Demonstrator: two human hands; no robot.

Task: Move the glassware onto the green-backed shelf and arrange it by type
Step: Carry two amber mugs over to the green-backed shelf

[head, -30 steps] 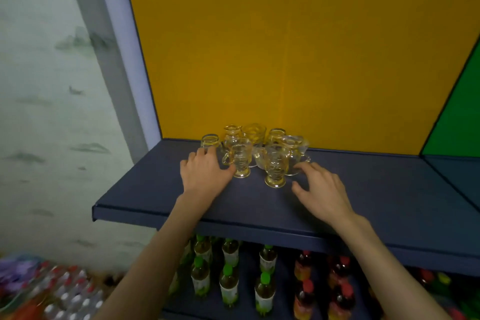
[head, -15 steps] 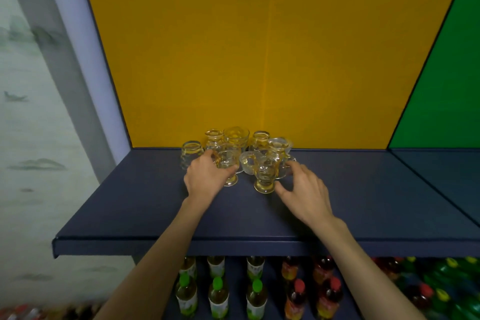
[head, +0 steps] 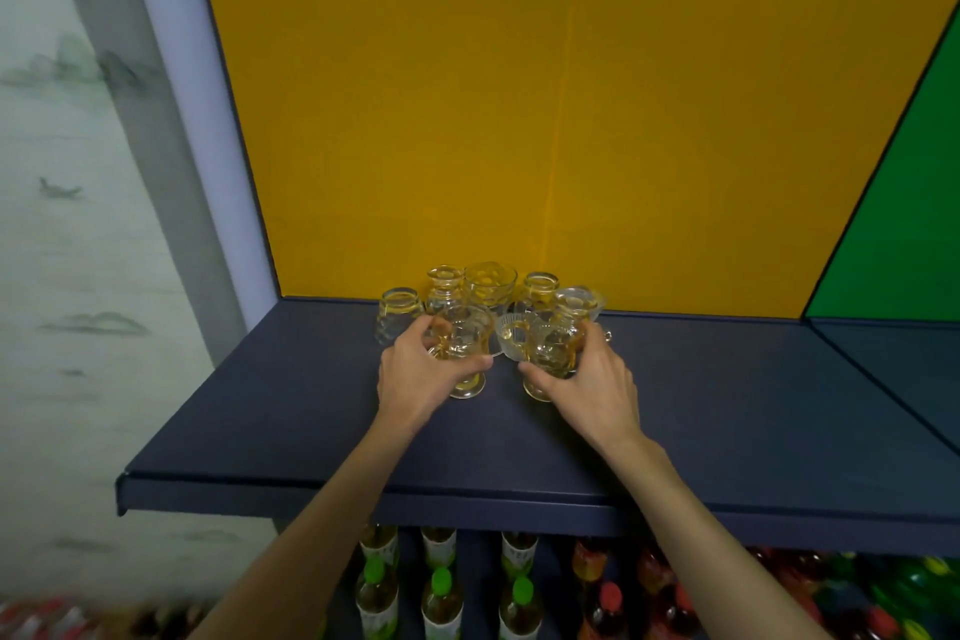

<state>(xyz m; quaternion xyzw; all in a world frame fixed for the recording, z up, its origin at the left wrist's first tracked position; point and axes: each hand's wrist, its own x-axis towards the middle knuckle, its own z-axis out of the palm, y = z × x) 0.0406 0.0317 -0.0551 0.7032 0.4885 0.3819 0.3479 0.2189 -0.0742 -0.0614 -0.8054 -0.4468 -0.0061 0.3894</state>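
head view: each hand grips a footed glass point(head: 466, 353) fronting crowded glassware point(head: 488, 283).

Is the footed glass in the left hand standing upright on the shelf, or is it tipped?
Upright. The footed glass rests its foot flat on the dark shelf, rim up, while the left hand wraps it.

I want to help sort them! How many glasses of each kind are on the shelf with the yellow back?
footed mug: 2, one in the left hand, one in the right hand
narrow-necked jar: 3
wide tumbler: 1
low bowl-shaped cup: 2
Total: 8, though the crowded back row may hide more.
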